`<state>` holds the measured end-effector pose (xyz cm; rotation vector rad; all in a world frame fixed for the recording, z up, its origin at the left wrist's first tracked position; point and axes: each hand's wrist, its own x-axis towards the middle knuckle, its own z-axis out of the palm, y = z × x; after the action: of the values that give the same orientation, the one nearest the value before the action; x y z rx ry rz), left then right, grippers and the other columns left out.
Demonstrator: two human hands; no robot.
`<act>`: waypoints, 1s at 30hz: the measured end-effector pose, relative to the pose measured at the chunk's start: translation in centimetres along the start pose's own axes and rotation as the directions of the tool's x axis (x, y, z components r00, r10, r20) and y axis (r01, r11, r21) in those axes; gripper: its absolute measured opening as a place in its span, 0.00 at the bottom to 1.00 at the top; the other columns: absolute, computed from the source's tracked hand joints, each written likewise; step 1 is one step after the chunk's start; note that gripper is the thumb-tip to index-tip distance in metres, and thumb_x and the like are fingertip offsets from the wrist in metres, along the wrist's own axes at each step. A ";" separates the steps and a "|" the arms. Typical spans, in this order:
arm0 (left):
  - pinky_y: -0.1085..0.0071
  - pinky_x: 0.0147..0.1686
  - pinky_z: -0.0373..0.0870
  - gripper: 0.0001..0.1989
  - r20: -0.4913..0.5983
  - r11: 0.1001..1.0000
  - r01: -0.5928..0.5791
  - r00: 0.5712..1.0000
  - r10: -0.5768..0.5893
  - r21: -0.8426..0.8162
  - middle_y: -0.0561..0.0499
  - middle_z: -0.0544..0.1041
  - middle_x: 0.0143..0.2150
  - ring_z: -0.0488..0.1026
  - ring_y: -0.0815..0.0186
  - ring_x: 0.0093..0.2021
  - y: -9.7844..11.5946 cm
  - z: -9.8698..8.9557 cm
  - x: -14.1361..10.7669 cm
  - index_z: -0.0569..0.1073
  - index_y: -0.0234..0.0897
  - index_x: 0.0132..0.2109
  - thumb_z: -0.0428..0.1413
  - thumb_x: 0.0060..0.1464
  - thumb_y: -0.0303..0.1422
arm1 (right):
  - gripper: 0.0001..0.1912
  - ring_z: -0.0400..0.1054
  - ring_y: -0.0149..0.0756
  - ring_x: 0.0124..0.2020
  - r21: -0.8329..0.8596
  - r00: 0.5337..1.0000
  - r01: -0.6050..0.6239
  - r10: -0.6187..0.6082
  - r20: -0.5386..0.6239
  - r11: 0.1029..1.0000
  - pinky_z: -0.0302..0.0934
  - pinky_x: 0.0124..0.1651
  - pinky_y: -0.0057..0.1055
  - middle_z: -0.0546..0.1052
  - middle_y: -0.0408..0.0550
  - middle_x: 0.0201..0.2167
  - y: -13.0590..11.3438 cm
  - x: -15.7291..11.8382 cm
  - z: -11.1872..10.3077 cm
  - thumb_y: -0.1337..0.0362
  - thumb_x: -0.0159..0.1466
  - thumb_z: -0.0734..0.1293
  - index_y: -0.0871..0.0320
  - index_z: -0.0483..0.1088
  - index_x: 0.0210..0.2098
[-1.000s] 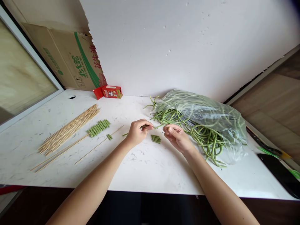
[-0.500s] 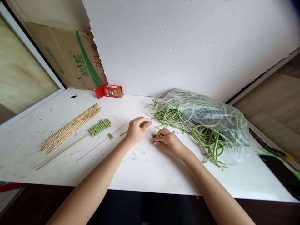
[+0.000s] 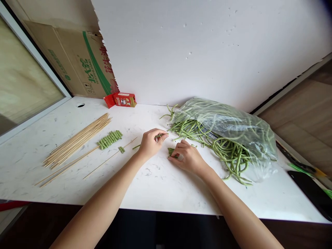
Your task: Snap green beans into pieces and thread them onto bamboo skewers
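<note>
My left hand (image 3: 152, 143) pinches a long green bean (image 3: 136, 147), whose ends stick out on both sides of the fingers. To its right, my right hand (image 3: 187, 155) rests on the table with its fingers bent over short cut bean pieces (image 3: 170, 151), partly hidden under them. Left of my hands lies a skewer (image 3: 110, 158) with two short pieces on it (image 3: 121, 149). Farther left, a row of bean pieces (image 3: 110, 139) sits threaded on two skewers. A pile of bare skewers (image 3: 77, 140) is behind these.
Long beans (image 3: 230, 152) spill from a clear plastic bag (image 3: 223, 114) at the right. A red box (image 3: 126, 100) stands by the white back panel (image 3: 181, 52). At the far right lie a black phone (image 3: 310, 193) and a dark-handled tool (image 3: 295, 160).
The fingers of my right hand have shifted slightly, and more of the cut pieces beside them shows. My left hand stays closed on the bean in nearly the same place.
</note>
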<state>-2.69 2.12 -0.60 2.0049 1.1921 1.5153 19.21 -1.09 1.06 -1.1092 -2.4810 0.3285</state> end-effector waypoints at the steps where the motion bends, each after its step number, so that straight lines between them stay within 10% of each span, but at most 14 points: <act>1: 0.73 0.32 0.70 0.07 0.009 1.000 0.003 1.000 -0.003 0.001 0.48 0.84 0.38 0.77 0.67 0.34 0.0 0.0 0.0 0.82 0.37 0.42 0.62 0.64 0.35 | 0.05 0.66 0.45 0.39 0.005 1.000 -0.007 0.007 0.004 1.000 0.55 0.30 0.34 0.78 0.51 0.31 0.0 0.0 0.0 0.61 0.63 0.77 0.53 0.80 0.32; 17: 0.68 0.46 0.77 0.14 0.184 0.990 -0.091 0.977 0.110 -0.109 0.45 0.80 0.44 0.77 0.65 0.42 0.5 0.6 -0.5 0.81 0.37 0.54 0.60 0.62 0.23 | 0.22 0.66 0.35 0.31 0.552 0.900 -0.220 0.386 -0.204 0.804 0.58 0.28 0.30 0.79 0.48 0.35 1.1 0.6 0.7 0.49 0.68 0.72 0.56 0.76 0.55; 30: 0.68 0.43 0.75 0.05 0.148 0.995 -0.075 0.985 0.085 -0.066 0.46 0.82 0.41 0.79 0.64 0.41 0.9 0.5 -0.3 0.82 0.37 0.45 0.64 0.63 0.30 | 0.18 0.67 0.36 0.31 0.720 0.841 -0.194 0.490 -0.227 0.666 0.60 0.30 0.31 0.79 0.49 0.34 1.7 0.7 0.9 0.47 0.66 0.73 0.56 0.79 0.39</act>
<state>-1.92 1.43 -0.33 2.1085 1.0060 1.3901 19.55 0.54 -0.17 -1.1593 -1.5348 0.9300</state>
